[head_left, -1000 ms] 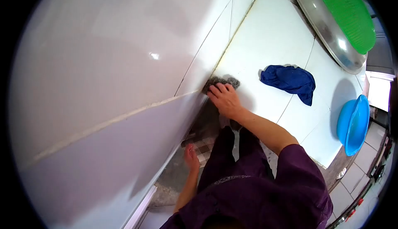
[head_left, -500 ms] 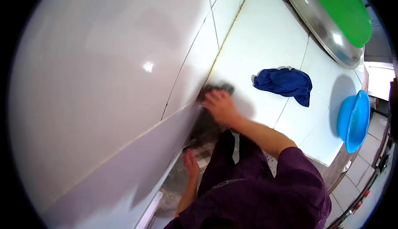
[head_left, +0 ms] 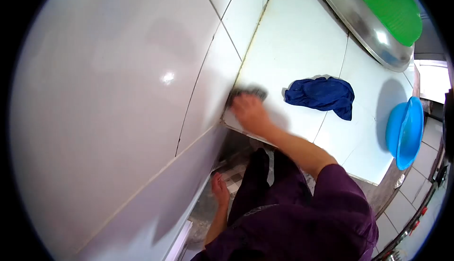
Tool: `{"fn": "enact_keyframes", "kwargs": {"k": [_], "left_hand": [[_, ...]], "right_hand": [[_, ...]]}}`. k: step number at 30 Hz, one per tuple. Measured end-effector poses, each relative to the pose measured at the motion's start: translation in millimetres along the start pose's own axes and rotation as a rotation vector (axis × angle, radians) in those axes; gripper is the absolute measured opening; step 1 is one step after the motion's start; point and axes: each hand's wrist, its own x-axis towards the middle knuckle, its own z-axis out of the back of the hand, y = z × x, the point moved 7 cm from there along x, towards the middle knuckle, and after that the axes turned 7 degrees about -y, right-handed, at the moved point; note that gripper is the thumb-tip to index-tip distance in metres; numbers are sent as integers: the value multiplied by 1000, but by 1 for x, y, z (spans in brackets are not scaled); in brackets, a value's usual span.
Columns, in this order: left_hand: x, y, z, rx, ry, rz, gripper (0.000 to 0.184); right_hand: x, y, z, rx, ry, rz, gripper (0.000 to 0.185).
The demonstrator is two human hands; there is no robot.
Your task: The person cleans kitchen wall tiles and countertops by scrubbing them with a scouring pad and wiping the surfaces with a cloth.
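Note:
My right hand (head_left: 250, 112) is closed over a dark grey, mesh-like scouring pad (head_left: 255, 92), pressed on the white tiled counter (head_left: 302, 29) where it meets the wall, near the counter's front edge. The pad is blurred and partly hidden under my fingers. Lower down, my left hand (head_left: 220, 189) hangs loosely below the counter, beside the wall, with slightly bent fingers and nothing visible in it. A crumpled dark blue cloth (head_left: 321, 94) lies on the counter to the right of my right hand.
The tiled wall (head_left: 118, 95) rises close on the left. A blue plastic basin (head_left: 405, 133) is tipped on its side at the counter's right end. Farther back sit a large metal bowl (head_left: 350, 27) and a green plastic piece (head_left: 390, 8).
My right hand and the pad have shifted slightly along the wall-side seam, away from the counter's front edge, which now shows. The view has tilted a little; the left hand hangs as before.

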Motion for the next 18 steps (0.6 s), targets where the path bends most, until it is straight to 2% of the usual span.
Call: {"fn": "enact_keyframes", "kwargs": {"k": [1, 4, 5, 6, 8, 10, 12, 14, 16, 17, 18], "left_hand": [[2, -6, -1, 3, 5, -5, 27], [12, -18, 1, -21, 15, 4, 26], [13, -22, 7, 34, 7, -23, 27], [13, -24, 13, 89, 0, -50, 28], [13, -19, 15, 58, 3, -35, 28], [8, -9, 12, 18, 0, -20, 28], [6, 5, 11, -12, 8, 22, 27], [7, 2, 9, 29, 33, -7, 27], [5, -7, 9, 76, 65, -36, 27], [6, -15, 10, 43, 58, -2, 27], [5, -17, 12, 12, 48, 35, 27]], "right_hand": [[-10, 30, 19, 102, 58, 110, 20], [1, -1, 4, 112, -6, 94, 21], [25, -27, -1, -15, 410, -35, 22], [50, -71, 28, -84, -32, -15, 21], [59, -88, 29, -30, -105, -41, 20], [64, -91, 27, -41, -102, -131, 16], [49, -59, 31, -186, -197, -218, 13], [12, -7, 14, 46, -68, -144, 12], [-16, 49, 26, 205, -118, 59, 12], [-12, 42, 25, 208, -124, 56, 12], [-3, 25, 16, 199, 0, 26, 11]]}}
